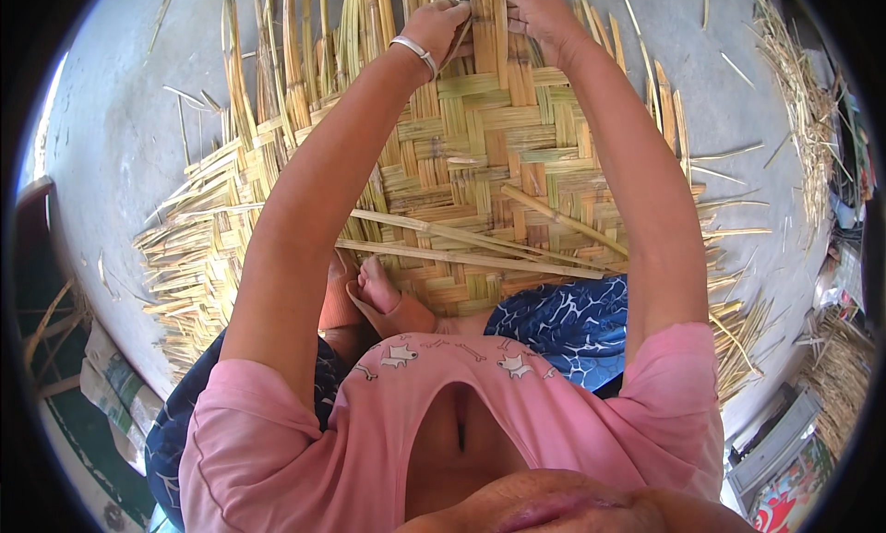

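Observation:
A partly woven mat (544, 127) of flat, split reed strips lies under my arms, with loose strip ends fanning out on several sides. My left hand (436, 31), with a silver bangle at the wrist, is closed on a strip at the mat's far edge. Just right of it, my right hand (543, 18) has its fingers bent around the side of a wide upright reed strip (488, 30). That strip stands between both hands; the tips of some fingers are hidden. Loose narrow reed sticks (461, 254) lie across the near part of the mat.
I sit on the mat's near edge, a bare foot (377, 286) resting on it. Grey floor (120, 210) surrounds the mat, with scattered slivers. Piles of dry stalks (798, 99) line the right side. Dark furniture (55, 348) stands at the left.

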A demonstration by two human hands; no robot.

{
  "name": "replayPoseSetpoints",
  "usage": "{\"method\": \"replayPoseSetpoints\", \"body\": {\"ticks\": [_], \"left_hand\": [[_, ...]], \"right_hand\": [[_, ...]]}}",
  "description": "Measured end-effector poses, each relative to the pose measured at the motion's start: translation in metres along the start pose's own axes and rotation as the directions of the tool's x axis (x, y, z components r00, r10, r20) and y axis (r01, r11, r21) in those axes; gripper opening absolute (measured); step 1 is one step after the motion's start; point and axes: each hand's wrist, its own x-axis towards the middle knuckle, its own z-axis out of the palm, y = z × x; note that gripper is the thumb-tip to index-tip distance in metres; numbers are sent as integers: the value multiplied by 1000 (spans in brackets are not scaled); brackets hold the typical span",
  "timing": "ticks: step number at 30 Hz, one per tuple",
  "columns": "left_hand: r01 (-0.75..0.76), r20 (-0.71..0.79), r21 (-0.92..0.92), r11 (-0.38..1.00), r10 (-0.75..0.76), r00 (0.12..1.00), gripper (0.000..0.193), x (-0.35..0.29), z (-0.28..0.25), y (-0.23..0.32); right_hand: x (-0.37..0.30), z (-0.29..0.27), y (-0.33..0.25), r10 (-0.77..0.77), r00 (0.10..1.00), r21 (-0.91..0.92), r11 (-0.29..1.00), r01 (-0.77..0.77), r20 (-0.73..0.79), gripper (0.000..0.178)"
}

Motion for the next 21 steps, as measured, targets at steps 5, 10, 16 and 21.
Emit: {"method": "replayPoseSetpoints", "body": {"ticks": [5, 10, 16, 21], "left_hand": [[70, -32, 80, 994, -67, 997, 42, -22, 7, 24], [30, -80, 258, 966, -10, 997, 40, -24, 11, 23], [41, -311, -105, 994, -72, 948, 43, -22, 17, 9], [84, -140, -93, 992, -97, 985, 47, -28, 9, 16]], "right_hand": [[-3, 5, -2, 97, 994, 48, 994, -95, -45, 54], [0, 6, 2, 114, 993, 35, 993, -113, -42, 39], [11, 0, 10, 200, 980, 57, 978, -199, -6, 37], [-1, 10, -10, 271, 962, 304, 919, -253, -21, 45]]}}
